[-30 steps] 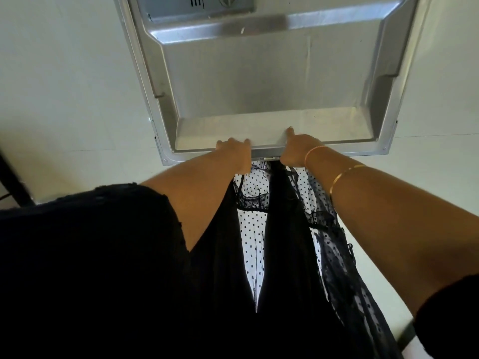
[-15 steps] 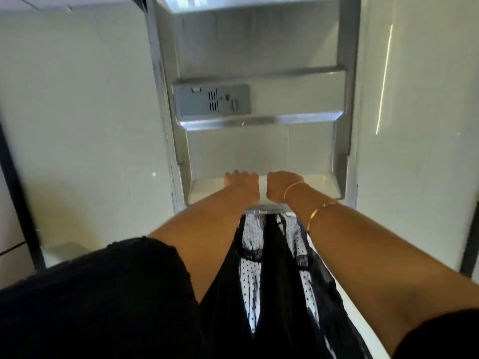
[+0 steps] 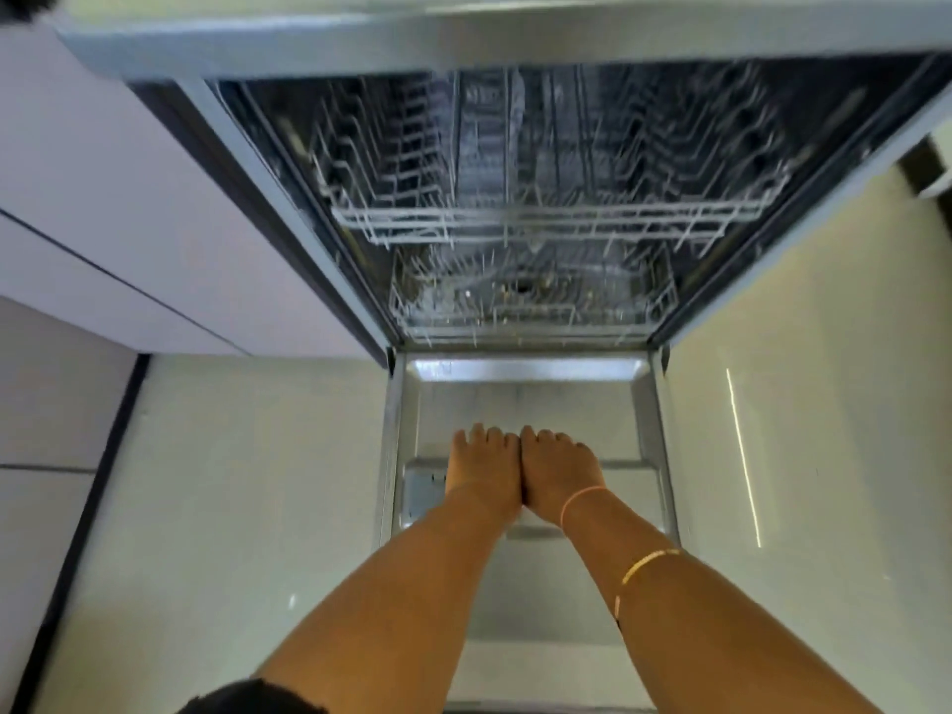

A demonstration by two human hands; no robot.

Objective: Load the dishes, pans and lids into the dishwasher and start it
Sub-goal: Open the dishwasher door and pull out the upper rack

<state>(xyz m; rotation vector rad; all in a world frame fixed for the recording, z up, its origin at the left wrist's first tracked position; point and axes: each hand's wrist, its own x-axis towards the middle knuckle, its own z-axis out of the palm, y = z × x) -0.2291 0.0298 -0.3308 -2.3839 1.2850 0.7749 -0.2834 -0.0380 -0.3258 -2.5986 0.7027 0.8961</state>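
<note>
The dishwasher stands open with its steel door (image 3: 525,399) folded down flat in front of me. Inside, the upper wire rack (image 3: 541,219) and the lower wire rack (image 3: 530,306) are pushed in and look bare, though the picture is blurred. My left hand (image 3: 484,463) and my right hand (image 3: 556,466) are stretched out side by side over the middle of the door's inner face, palms down, holding nothing. They partly hide the detergent dispenser (image 3: 425,489). No dishes, pans or lids are in view.
White cabinet fronts (image 3: 103,198) run along the left of the dishwasher, with a dark plinth below. Pale glossy floor (image 3: 232,481) lies on both sides of the lowered door. The counter edge (image 3: 463,38) crosses the top.
Both hands have left the door's top edge and moved forward over its inner face. The view has lifted from the door to the open racks.
</note>
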